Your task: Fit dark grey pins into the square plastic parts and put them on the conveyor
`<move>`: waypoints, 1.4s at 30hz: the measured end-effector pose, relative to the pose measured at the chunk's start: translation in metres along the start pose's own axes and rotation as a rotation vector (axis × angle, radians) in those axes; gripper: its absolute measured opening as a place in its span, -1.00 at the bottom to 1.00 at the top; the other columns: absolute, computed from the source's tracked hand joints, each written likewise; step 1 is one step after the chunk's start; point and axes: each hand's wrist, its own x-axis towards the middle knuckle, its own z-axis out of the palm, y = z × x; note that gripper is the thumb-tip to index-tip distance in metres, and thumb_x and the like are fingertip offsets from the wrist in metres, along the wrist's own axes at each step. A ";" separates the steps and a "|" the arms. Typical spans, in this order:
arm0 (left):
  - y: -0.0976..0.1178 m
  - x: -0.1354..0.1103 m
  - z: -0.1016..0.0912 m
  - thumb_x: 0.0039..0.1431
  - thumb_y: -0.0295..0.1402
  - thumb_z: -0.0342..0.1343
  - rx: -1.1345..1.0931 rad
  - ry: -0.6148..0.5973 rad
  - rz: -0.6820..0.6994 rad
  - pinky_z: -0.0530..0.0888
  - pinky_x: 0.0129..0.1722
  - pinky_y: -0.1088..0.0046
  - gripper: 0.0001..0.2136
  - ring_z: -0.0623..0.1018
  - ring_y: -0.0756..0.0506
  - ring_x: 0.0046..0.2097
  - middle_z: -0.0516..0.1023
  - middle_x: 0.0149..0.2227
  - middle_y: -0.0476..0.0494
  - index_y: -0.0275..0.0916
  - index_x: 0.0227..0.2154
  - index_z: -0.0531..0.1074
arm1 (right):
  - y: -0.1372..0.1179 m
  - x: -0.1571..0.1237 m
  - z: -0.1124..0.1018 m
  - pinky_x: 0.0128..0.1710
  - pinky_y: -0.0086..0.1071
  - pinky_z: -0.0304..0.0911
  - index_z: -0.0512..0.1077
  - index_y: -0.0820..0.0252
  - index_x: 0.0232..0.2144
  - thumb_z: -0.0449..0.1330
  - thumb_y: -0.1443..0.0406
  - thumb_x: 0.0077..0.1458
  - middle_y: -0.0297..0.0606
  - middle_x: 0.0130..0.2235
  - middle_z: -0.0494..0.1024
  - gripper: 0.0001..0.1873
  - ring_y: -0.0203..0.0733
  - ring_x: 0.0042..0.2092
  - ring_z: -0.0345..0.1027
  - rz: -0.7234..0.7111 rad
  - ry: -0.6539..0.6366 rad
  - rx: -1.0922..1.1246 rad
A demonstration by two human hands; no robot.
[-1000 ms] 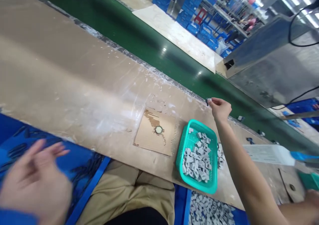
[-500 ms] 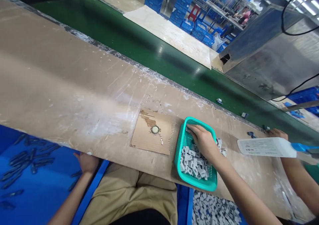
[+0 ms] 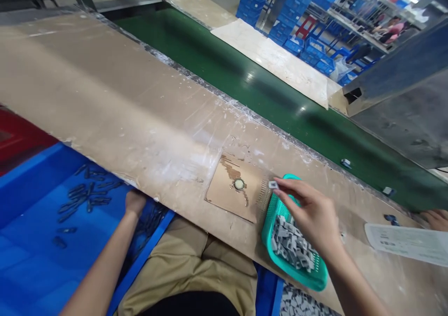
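My right hand (image 3: 311,208) pinches a small grey plastic piece with a square opening (image 3: 273,185) between thumb and forefinger. It is just above the left rim of a green basket (image 3: 269,234), which holds many similar grey pieces (image 3: 292,243). My left hand (image 3: 136,202) reaches into a blue bin (image 3: 38,178) under the table edge; its fingers are hidden there. Dark elongated parts (image 3: 86,192) lie in that bin. Left of the basket, a cardboard square (image 3: 224,199) carries a round pale-centred object with a beaded edge (image 3: 239,184) and a short chain-like strand.
A green conveyor belt (image 3: 224,68) runs behind the table (image 3: 140,115), bearing a few small pieces. A white translucent bottle (image 3: 406,243) lies at the right, near another person's hand (image 3: 436,219). More grey pieces (image 3: 301,302) fill a bin below the table.
My right hand has come up out of the basket with a grey piece. My left hand has moved further in under the table edge. The camera view has turned left.
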 end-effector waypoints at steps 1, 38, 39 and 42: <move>-0.001 -0.002 -0.001 0.10 -0.29 0.13 -0.057 -0.006 -0.031 0.45 -0.17 0.23 -0.81 0.47 -0.17 -0.15 0.46 -0.25 -0.07 -0.34 -0.33 0.41 | -0.008 0.003 0.008 -0.21 -0.25 0.37 0.48 0.13 -0.22 0.12 0.22 0.12 -0.20 -0.22 0.57 -0.79 -0.11 -0.21 0.46 -0.057 -0.035 0.001; 0.124 -0.195 0.055 0.04 -0.43 0.21 -1.053 -0.873 -0.253 0.38 -0.21 0.64 -0.88 0.45 0.07 -0.29 0.54 -0.35 -0.10 -0.31 -0.33 0.56 | -0.075 -0.039 0.030 -0.31 -0.44 0.46 0.48 0.09 -0.24 0.28 0.40 -0.06 -0.33 -0.33 0.61 -0.74 -0.25 -0.34 0.50 0.067 -0.085 0.489; 0.124 -0.195 0.054 0.03 -0.40 0.22 -0.988 -0.860 -0.193 0.38 -0.22 0.63 -0.87 0.45 0.06 -0.29 0.55 -0.36 -0.12 -0.30 -0.33 0.56 | -0.075 -0.038 0.029 -0.31 -0.44 0.46 0.49 0.10 -0.25 0.28 0.39 -0.05 -0.32 -0.33 0.62 -0.76 -0.25 -0.34 0.50 0.082 -0.112 0.504; 0.126 -0.193 0.049 0.00 -0.35 0.25 -0.793 -0.767 -0.011 0.40 -0.27 0.60 -0.85 0.47 0.03 -0.30 0.54 -0.40 -0.10 -0.25 -0.34 0.58 | -0.076 -0.031 0.027 -0.32 -0.45 0.47 0.50 0.13 -0.29 0.28 0.38 -0.05 -0.30 -0.35 0.62 -0.80 -0.23 -0.34 0.52 0.142 -0.202 0.584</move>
